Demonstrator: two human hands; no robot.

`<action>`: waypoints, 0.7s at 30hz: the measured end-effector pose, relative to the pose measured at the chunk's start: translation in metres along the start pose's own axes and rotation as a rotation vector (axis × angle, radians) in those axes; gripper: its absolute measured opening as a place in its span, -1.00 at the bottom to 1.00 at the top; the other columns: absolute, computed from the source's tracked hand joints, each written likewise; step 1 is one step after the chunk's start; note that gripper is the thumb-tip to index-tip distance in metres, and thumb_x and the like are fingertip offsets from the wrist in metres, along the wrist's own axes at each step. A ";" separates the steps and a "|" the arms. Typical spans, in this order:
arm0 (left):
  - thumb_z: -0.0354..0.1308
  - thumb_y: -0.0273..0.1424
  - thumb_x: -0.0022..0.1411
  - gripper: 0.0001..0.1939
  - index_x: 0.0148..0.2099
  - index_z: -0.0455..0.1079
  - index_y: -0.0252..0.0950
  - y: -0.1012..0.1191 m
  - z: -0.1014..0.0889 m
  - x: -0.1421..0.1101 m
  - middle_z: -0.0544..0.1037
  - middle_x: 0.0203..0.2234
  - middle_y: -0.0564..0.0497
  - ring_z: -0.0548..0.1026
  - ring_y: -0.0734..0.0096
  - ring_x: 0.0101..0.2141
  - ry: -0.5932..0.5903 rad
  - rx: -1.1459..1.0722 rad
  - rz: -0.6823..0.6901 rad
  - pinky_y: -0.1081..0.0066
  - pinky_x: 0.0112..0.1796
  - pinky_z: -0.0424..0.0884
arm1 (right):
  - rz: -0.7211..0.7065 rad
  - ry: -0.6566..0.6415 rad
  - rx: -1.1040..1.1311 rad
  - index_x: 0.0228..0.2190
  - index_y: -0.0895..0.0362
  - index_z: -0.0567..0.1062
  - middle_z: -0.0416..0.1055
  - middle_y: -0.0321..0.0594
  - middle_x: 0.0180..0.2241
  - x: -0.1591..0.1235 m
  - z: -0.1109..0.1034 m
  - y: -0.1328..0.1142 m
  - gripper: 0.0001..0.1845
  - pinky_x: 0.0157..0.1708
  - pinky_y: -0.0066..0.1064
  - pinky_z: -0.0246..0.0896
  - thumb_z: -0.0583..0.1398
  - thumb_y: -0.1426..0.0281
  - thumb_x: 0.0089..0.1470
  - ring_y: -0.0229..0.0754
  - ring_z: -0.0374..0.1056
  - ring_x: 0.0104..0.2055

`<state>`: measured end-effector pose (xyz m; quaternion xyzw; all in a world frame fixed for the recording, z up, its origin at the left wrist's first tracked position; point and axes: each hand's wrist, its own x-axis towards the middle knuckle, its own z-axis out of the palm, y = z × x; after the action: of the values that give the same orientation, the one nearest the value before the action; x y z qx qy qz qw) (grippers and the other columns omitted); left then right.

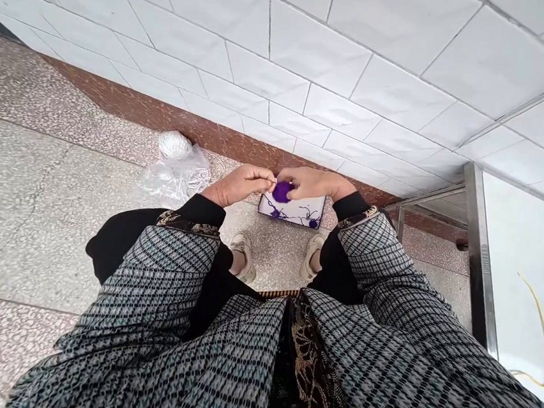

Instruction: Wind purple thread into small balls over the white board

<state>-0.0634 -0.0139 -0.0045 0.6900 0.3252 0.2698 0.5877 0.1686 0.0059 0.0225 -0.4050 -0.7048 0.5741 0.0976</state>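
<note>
My right hand (308,185) curls round a small, rounded purple yarn piece (282,192), thumb and fingers on its sides. Just to its left, my left hand (250,181) is closed in a pinch close to the yarn piece. What those fingertips hold is too small to make out. Under both hands an open shallow box (294,215) with a white inside rests on the floor. Loose purple yarn strands (278,213) lie in it, with a little dark purple ball (313,223) at its right front corner.
Left of the box, a ball of white yarn (175,145) sits by a clear plastic bag (173,178) on the speckled floor. My shoes (244,256) flank the box's near side. A tiled wall (285,70) rises ahead; a metal-framed table (526,267) stands at right.
</note>
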 end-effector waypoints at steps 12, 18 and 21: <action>0.26 -0.25 0.24 -0.71 -0.46 0.48 -0.31 -0.005 0.010 0.003 0.47 -0.61 0.02 0.44 0.40 -0.52 -0.226 -0.205 0.025 0.36 -0.31 0.42 | -0.240 0.392 0.807 -0.09 0.06 0.38 0.47 -0.24 -0.18 0.009 0.007 0.001 -0.41 -0.30 -0.48 0.47 0.53 0.23 -0.03 -0.30 0.39 -0.29; 0.37 -0.20 0.21 -0.69 -0.43 0.53 -0.34 -0.014 0.009 0.003 0.56 -0.57 -0.05 0.50 0.35 -0.51 -0.226 -0.356 -0.004 0.34 -0.34 0.47 | -0.247 0.410 0.851 -0.06 0.05 0.42 0.54 -0.16 -0.10 -0.003 -0.003 0.000 -0.40 -0.26 -0.45 0.47 0.50 0.09 0.00 -0.13 0.50 -0.04; 0.39 -0.17 0.19 -0.68 -0.31 0.57 -0.37 -0.024 0.009 0.004 0.59 -0.54 -0.07 0.53 0.34 -0.52 -0.254 -0.383 -0.096 0.35 -0.35 0.46 | -0.364 0.570 0.824 -0.09 0.03 0.43 0.53 -0.17 -0.04 -0.025 -0.026 -0.006 -0.43 -0.31 -0.49 0.42 0.44 -0.01 0.03 -0.10 0.47 0.09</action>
<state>-0.0575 -0.0145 -0.0292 0.5777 0.2242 0.2094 0.7564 0.1978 0.0082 0.0446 -0.3442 -0.4254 0.6444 0.5342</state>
